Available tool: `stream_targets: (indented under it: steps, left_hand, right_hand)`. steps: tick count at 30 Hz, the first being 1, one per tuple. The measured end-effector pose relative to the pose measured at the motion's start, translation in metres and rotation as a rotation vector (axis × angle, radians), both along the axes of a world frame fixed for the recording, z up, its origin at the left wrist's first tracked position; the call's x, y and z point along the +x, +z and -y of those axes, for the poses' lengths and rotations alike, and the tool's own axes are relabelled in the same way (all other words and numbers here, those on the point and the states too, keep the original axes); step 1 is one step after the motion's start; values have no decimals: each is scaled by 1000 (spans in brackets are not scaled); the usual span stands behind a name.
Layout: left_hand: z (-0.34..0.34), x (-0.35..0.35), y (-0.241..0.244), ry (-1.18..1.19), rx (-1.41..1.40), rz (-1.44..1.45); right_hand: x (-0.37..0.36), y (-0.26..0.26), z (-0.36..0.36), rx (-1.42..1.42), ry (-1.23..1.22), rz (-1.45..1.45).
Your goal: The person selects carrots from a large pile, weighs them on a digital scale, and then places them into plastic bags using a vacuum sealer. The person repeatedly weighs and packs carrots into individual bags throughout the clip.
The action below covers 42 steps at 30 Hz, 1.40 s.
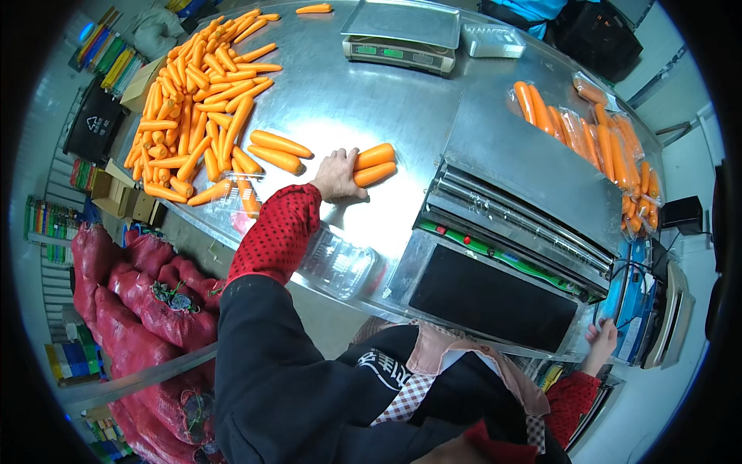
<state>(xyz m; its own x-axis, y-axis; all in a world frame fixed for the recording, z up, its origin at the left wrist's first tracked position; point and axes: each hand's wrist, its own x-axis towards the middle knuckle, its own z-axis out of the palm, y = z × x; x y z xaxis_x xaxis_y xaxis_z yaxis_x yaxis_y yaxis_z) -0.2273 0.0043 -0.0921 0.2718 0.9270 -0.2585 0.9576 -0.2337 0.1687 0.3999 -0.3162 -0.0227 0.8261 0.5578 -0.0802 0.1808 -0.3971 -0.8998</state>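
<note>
My left hand [338,175] is on the metal table, its thumb and fingers around the near ends of two thick carrots [375,165] lying side by side. Just left of it lie two more carrots [279,152], apart from the large heap of loose carrots [203,98]. Clear plastic trays [337,264] rest at the table's front edge below my left forearm. Off to the right, my right hand [602,343] hovers near the table's front right corner, fingers loosely curled and apart, with nothing visible in it.
A film-wrapping machine [510,232] with a black plate [493,298] stands at the right. Behind it lie wrapped carrots [608,145]. A weighing scale [400,37] and another clear tray [493,40] are at the back. Red mesh sacks [145,313] are piled at the left, below the table [324,104].
</note>
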Motion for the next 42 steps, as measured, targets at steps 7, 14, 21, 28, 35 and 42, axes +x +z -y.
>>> stream_targets:
  steps: [7, 14, 21, 28, 35, 42]
  left_hand:
    - [0, 14, 8, 19, -92, 1]
    - [-81, 9, 46, 284, -124, 370]
    - [-246, 75, 112, 275, 251, 124]
    - [-368, 136, 96, 292, 280, -39]
    - [-358, 111, 118, 321, 204, 173]
    - [-358, -15, 172, 452, 382, 398]
  right_hand:
    - [-38, 5, -34, -10, 211, -25]
    - [-27, -3, -25, -13, 145, 5]
    - [50, -68, 80, -13, -351, 62]
    - [-38, -32, 107, -344, -432, 102]
    - [-43, -69, 150, -404, -411, -67]
    - [-25, -114, 142, -440, -309, -234]
